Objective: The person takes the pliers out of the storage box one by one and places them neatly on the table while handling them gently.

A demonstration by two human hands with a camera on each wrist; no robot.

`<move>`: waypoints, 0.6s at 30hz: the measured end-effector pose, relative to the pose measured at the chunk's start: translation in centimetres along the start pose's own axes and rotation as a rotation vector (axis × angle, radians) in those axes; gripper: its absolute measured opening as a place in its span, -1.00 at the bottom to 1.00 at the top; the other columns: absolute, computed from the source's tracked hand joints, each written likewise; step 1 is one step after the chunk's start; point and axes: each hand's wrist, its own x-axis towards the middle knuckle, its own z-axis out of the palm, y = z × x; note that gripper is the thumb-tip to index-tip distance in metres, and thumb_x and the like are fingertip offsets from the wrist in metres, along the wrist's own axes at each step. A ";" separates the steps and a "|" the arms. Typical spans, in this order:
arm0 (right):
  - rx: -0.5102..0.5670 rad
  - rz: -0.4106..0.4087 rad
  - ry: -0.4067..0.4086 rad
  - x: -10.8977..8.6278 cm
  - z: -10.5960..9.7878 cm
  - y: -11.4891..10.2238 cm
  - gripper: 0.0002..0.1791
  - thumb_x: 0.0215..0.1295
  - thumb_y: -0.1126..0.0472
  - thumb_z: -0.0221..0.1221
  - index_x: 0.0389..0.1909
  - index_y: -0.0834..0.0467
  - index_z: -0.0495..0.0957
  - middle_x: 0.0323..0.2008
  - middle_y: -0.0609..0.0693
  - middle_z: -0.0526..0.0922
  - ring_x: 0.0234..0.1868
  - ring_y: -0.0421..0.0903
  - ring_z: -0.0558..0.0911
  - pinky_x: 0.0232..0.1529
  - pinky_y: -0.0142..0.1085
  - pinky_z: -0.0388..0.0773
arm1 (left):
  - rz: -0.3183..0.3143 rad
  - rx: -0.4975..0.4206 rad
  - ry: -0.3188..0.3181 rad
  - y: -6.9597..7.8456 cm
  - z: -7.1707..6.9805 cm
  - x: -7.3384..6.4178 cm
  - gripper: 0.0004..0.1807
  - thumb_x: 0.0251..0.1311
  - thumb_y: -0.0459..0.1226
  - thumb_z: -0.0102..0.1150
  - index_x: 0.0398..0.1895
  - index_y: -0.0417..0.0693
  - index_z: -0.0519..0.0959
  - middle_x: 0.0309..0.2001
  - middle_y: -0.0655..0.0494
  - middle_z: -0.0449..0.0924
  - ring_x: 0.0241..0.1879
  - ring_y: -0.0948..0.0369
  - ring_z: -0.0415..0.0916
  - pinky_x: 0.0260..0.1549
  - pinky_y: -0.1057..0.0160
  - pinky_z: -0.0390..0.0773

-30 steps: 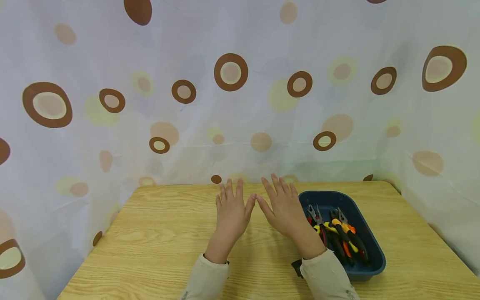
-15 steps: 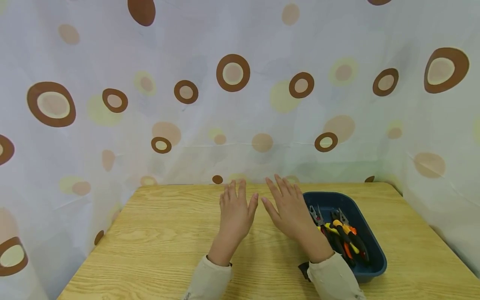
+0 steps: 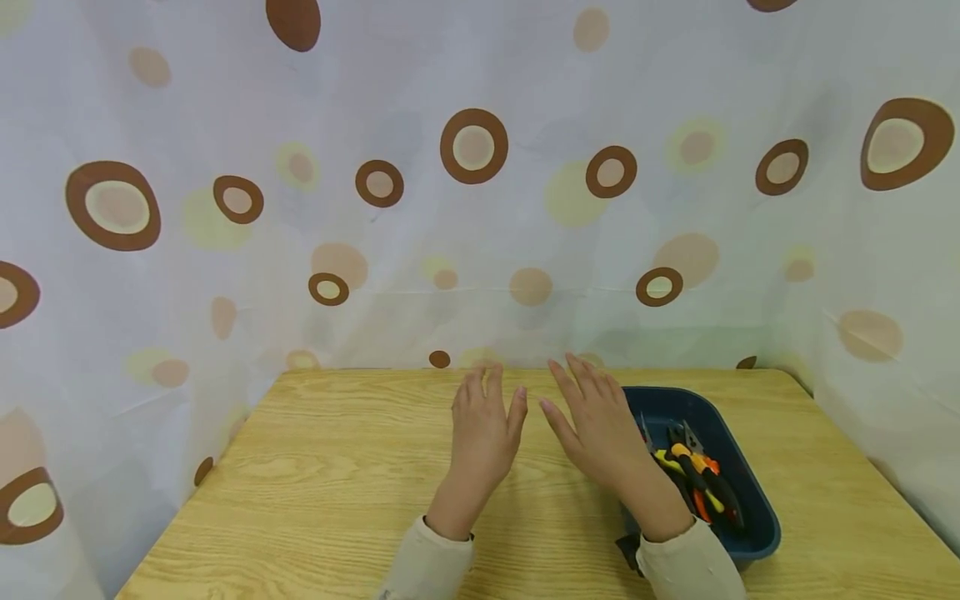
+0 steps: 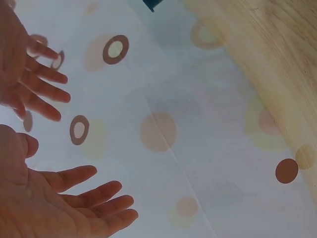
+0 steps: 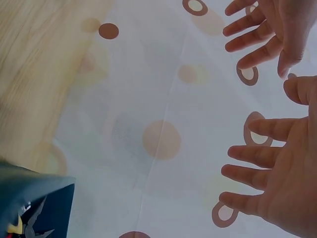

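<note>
My left hand (image 3: 483, 433) is held above the wooden table, fingers extended and slightly bent, with nothing in it. Beside it on the right, my right hand (image 3: 600, 425) has its fingers spread and also holds nothing. The two thumbs point toward each other with a small gap between. Right of the right hand stands a dark blue bin (image 3: 763, 508), partly covered by that hand and forearm. Several pliers (image 3: 697, 467) with yellow, orange, red and black handles lie in it. In the right wrist view, a corner of the bin (image 5: 62, 203) shows at the lower left.
The wooden table (image 3: 337, 475) reaches back to a white curtain (image 3: 480, 233) with brown and beige circles. The curtain also hangs along the left and right sides. A dark strap piece (image 3: 630, 552) hangs at the right wrist.
Both hands have shifted slightly to the right, and the thumbs have moved a little apart. More of the pliers are now covered by the right hand. The view has turned slightly left.
</note>
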 end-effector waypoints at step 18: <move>0.018 -0.027 0.011 -1.7 -2.5 1.0 -0.46 0.48 0.01 -0.03 0.34 0.24 0.32 0.38 0.28 0.22 0.37 0.27 0.19 0.28 0.23 0.06 | 0.037 -0.010 0.022 1.6 0.9 -0.7 -0.47 0.49 -0.07 -0.20 0.22 -0.37 0.34 0.16 -0.30 0.33 0.17 -0.16 0.33 0.12 -0.11 0.37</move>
